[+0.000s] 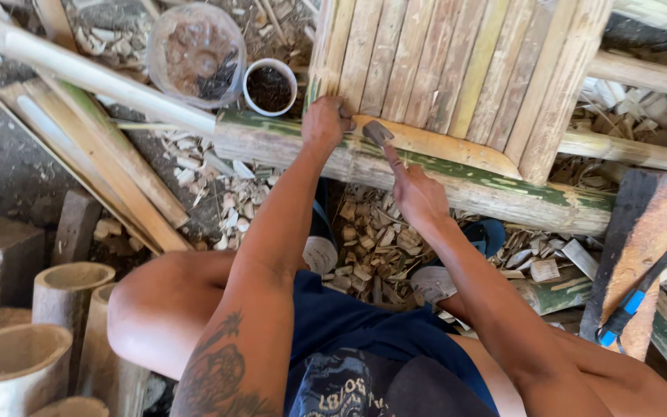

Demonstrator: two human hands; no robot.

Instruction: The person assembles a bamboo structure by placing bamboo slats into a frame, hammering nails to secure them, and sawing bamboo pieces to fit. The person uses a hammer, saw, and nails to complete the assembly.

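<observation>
we saw our left hand (326, 122) in the upper middle of the frame, its grip clenched on the end of a curved bamboo strip (434, 144) where that strip met the lower edge of a panel of bamboo slats (457, 69). our right hand (418, 193) sat just below and to the right of it, its grip closed around the handle of a small blade (377, 132), whose grey metal head rested against the near end of the strip, right beside the left hand's fingers. the strip lay along the bottom of the slat panel and ran toward the right, touching the panel's edge. under both lay a thick green-streaked bamboo pole (472, 189), stretched from the middle of the frame to the right edge, and the left hand pressed down over it. above and left of the hands stood a small white cup (269, 86) holding dark contents, and beside it, farther left, a clear plastic tub (196, 54). a pale bamboo pole (94, 77) crossed the upper left on a slant, with flat split lengths (110, 166) beneath it. the floor (1, 162) between our arms was strewn with wood chips (372, 239). cut bamboo sections (63, 289), hollow and upright, stood in the lower left. at the right edge a dark wooden plank (646, 224) leaned, with a blue-handled tool (623, 313) lying across it. our knees and dark blue shorts (364, 332) filled the bottom of the frame.
</observation>
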